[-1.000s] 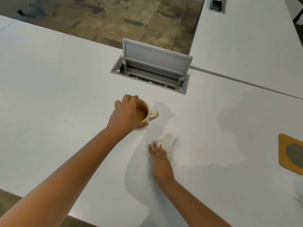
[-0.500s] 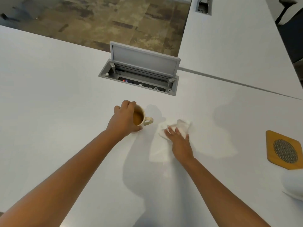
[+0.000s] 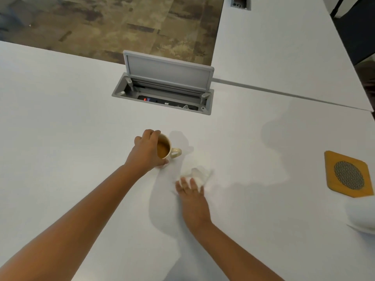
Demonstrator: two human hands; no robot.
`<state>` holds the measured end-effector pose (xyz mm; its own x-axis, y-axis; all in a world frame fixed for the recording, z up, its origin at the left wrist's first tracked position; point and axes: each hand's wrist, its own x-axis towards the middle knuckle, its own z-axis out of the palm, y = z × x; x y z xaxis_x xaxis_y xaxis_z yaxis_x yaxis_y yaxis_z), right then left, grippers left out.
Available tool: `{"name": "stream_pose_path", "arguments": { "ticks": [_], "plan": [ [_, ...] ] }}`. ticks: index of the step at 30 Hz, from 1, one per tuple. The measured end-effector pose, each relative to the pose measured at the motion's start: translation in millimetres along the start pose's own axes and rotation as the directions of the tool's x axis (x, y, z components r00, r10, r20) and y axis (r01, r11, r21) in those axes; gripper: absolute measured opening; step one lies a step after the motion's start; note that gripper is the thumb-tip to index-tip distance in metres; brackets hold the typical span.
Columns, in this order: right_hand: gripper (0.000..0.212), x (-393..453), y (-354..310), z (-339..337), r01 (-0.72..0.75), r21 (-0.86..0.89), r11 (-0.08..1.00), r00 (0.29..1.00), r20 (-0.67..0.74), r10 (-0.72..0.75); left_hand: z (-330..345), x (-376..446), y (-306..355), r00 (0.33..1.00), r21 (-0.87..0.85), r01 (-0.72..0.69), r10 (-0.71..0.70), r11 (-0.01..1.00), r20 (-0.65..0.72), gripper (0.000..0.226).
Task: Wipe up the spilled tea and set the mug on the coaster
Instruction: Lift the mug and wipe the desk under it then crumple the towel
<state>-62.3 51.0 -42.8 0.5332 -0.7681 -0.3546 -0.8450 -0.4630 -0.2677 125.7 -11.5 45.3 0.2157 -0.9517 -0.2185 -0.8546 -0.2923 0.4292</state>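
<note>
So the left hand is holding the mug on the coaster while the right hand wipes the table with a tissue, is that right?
Not quite. The left hand does hold the mug and the right hand presses the tissue to the table, but the mug stands on the bare table. The coaster lies far off to the right with nothing on it, as the head view shows.

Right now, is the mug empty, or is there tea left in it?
Not empty: brown tea shows inside the mug, which the left hand holds tilted.
</note>
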Motion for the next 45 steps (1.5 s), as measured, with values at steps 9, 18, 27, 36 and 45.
{"name": "stream_pose_path", "arguments": {
  "ticks": [9,18,27,36,45],
  "plan": [
    [0.067,-16.7,60.1,-22.1,0.284,-0.029,0.958,0.955,0.095,-0.280,-1.3,4.1,1.1,0.998,0.030,-0.024,0.022,0.999,0.061,0.095],
    [0.063,-57.5,162.3,-37.7,-0.432,-0.069,0.899,0.895,-0.159,0.418,4.6,2.0,-5.2,0.998,0.006,-0.022,0.021,1.000,0.067,0.099],
    [0.055,-76.7,80.7,-19.3,-0.468,-0.071,0.881,0.882,-0.102,0.460,24.6,-45.6,-5.4,0.890,-0.069,-0.246,0.197,0.967,-0.412,0.050],
    [0.061,-49.4,9.8,3.0,0.185,-0.032,0.982,0.981,-0.052,-0.186,40.2,-63.5,27.7,0.830,-0.039,-0.433,0.382,0.901,-0.406,0.034],
    [0.061,-103.9,135.8,-22.8,-0.284,0.418,0.863,0.906,-0.177,0.384,59.5,-74.9,32.3,0.912,-0.179,-0.371,0.321,0.911,-0.256,0.043]
  ]
}}
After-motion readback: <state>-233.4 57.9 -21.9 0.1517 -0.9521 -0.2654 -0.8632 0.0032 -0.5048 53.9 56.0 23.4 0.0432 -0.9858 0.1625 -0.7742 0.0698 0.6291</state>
